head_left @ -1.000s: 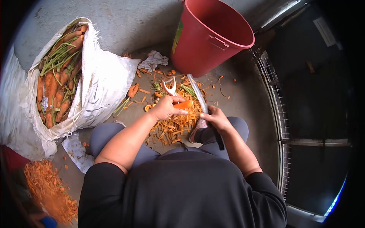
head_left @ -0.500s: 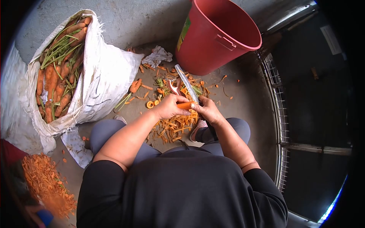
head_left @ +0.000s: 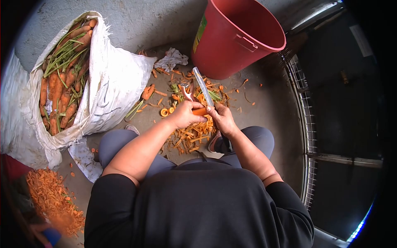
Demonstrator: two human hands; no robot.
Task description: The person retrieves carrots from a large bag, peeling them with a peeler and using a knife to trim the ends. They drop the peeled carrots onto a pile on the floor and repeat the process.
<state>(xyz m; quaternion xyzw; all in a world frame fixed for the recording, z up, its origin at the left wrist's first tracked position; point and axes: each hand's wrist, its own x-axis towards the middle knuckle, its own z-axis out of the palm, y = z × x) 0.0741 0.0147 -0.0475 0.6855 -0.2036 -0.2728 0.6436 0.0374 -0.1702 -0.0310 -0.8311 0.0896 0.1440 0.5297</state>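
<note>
My left hand [head_left: 185,114] is closed around an orange carrot [head_left: 200,111] and also has a peeler [head_left: 188,93] with a pinkish handle sticking up beyond its fingers. A knife [head_left: 202,86] with a long, pale blade is in my right hand [head_left: 222,118], its blade pointing up and away from me. The thumb of that hand lies against the carrot's end. Beneath both hands, orange peelings [head_left: 191,138] and carrot tops cover the floor.
An open white sack [head_left: 120,78] full of carrots with green stems [head_left: 62,91] leans at the left. A red bucket [head_left: 225,49] stands ahead. More peelings [head_left: 51,198] lie at the lower left, near a partly visible person's hand. Wire mesh [head_left: 308,124] borders the right side.
The knife blade has shifted slightly up and left. My right hand has turned a little, and less of the carrot shows between the hands.
</note>
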